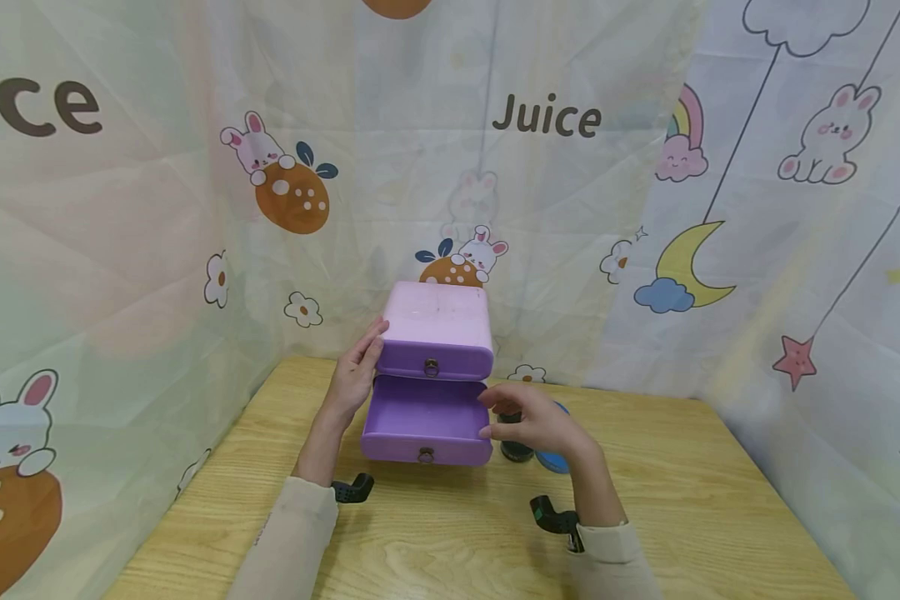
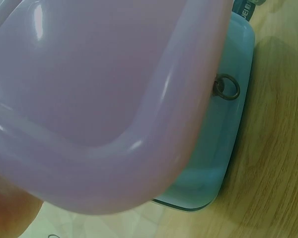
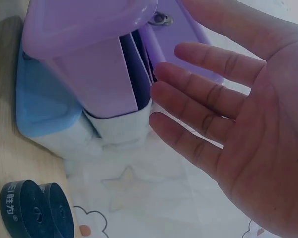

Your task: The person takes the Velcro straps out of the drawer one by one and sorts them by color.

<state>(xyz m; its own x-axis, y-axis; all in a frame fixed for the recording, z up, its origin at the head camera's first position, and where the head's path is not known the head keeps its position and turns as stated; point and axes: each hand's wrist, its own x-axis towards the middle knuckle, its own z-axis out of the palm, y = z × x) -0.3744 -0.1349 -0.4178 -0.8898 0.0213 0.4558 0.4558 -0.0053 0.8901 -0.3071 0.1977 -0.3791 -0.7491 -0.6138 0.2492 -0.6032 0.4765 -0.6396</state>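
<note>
A small plastic drawer cabinet [image 1: 438, 308] stands on the table, with a pink top and purple drawer fronts. Its lower purple drawer [image 1: 426, 450] is pulled out and shows a bare inside. My left hand [image 1: 354, 379] rests against the cabinet's left side, fingers fairly straight along it. Beside the pulled-out drawer's right edge, my right hand [image 1: 536, 421] holds nothing; the right wrist view shows its fingers extended and spread. Lower down, a blue drawer front [image 2: 228, 134] appears in both wrist views.
Black tape rolls [image 3: 37, 210] stand on the table right of the cabinet. A blue round-edged item [image 1: 553, 461] is partly hidden by my right hand. Printed cloth [image 1: 390, 167] hangs behind and at both sides of the wooden table [image 1: 435, 533].
</note>
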